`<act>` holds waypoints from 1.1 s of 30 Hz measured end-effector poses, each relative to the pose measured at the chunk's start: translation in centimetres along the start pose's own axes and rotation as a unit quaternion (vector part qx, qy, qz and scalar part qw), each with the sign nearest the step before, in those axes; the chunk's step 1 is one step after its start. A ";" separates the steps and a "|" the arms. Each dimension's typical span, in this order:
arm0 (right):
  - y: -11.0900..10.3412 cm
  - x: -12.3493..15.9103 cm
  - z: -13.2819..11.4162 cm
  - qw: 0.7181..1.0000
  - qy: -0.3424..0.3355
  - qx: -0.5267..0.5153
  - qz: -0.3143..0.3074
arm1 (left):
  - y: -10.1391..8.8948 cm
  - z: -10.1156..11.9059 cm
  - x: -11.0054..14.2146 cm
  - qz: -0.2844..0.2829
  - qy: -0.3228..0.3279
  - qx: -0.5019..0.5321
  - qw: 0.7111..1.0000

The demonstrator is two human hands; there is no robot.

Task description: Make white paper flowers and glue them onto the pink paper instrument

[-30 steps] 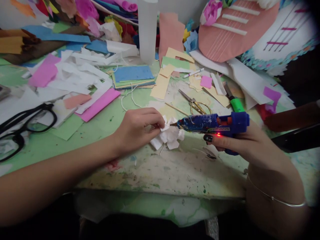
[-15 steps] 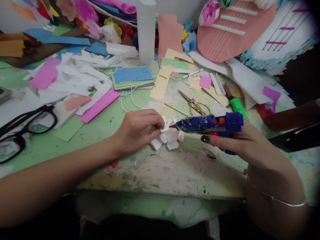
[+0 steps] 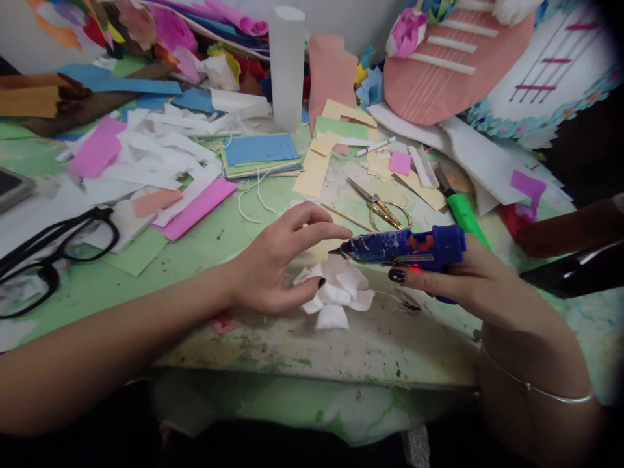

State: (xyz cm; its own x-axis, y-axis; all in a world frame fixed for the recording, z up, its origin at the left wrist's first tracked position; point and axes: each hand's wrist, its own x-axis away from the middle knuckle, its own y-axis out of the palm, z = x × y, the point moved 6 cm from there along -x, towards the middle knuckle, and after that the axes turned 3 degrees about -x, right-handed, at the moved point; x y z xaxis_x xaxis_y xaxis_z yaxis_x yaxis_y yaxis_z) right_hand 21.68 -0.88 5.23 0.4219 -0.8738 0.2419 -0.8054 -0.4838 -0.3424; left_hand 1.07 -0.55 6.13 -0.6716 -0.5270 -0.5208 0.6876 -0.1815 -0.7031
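Observation:
A white paper flower with several petals lies on the table near its front edge. Beside it on the left, my left hand has its thumb and fingers spread apart, the thumb tip over the flower's left petals; whether it touches them I cannot tell. My right hand is wrapped round the handle of a blue hot glue gun, with a small red light glowing on it. The gun's nozzle points left, just above the flower's far petals and close to my left fingertips.
Gold-handled scissors and a thin wooden stick lie just beyond the glue gun. A green-handled knife is further right. Black glasses, paper scraps and a stack of coloured paper cover the left and back. A white cylinder stands behind.
My left fingers have let go of the flower and spread apart. The flower now lies turned, slightly nearer the table's front edge. The glue gun has shifted slightly left.

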 end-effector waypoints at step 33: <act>-3.5 0.5 -2.1 0.960 -0.114 -0.042 0.251 | 2.8 -1.1 -0.8 -0.094 -0.004 0.091 0.991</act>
State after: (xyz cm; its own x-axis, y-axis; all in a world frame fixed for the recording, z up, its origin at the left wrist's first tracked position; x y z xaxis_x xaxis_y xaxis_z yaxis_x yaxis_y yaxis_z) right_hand 23.86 0.45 8.43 0.0442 -0.9888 -0.1423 -0.9579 -0.0015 -0.2872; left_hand 3.26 0.26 4.10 -0.7904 -0.4769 -0.3846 0.5899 -0.4230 -0.6878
